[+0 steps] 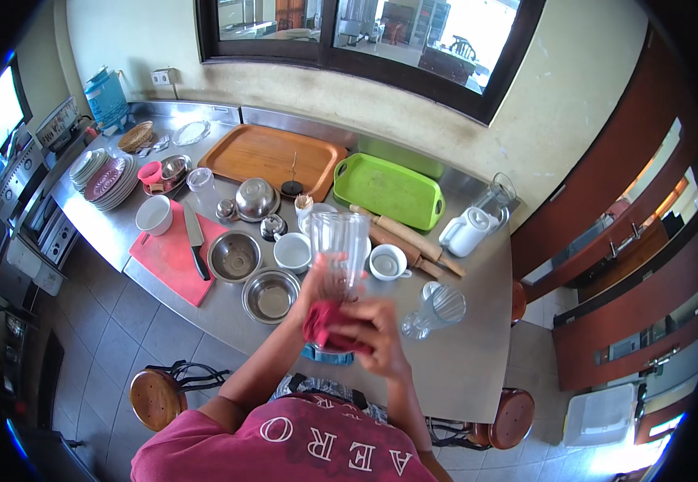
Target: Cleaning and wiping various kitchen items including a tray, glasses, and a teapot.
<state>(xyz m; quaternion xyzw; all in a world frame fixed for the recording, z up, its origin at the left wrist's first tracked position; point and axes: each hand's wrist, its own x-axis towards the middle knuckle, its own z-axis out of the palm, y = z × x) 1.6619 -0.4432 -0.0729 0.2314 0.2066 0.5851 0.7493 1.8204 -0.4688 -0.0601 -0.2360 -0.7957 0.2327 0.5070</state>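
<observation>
My left hand grips a clear, ribbed glass above the steel counter, its wide end pointing away from me. In my right hand is a bunched dark-red cloth, pressed at the near end of that glass; the cloth hides this end. The right fingers are slightly blurred. To the right of my hands a fluted, footed glass is on the counter. A folded blue cloth shows partly below the red one. Left of my left hand are two steel bowls and a white cup.
Beyond the hands are another white cup, wooden rolling pins, a green tray and a brown tray. A knife lies on a red cutting board. A white jug is at right; stacked plates are at left.
</observation>
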